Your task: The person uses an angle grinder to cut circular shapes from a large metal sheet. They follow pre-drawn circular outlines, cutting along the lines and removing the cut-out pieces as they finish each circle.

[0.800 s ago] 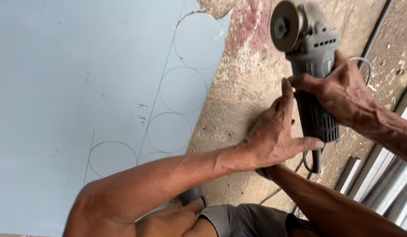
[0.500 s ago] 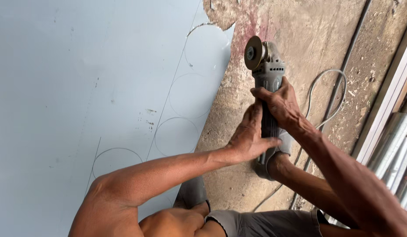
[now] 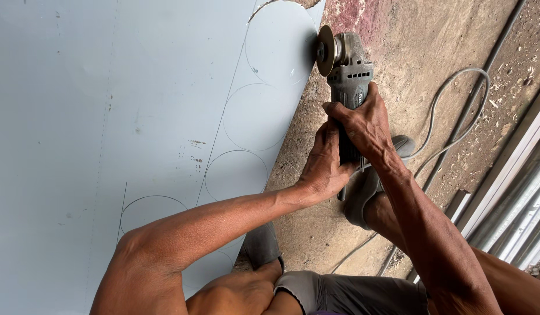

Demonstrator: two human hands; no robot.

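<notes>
Both hands, left hand (image 3: 325, 166) & right hand (image 3: 363, 125), clamped round angle grinder (image 3: 348, 76), disc at sheet (image 3: 106, 116) edge

Both arms stretch forward and meet at the angle grinder (image 3: 345, 70). The right hand (image 3: 363, 125) is clamped over the top of its body, knuckles up, forearm running back to the lower right. The left hand (image 3: 325, 166) wraps the handle just behind, its arm crossing in from the lower left, elbow bent.
</notes>
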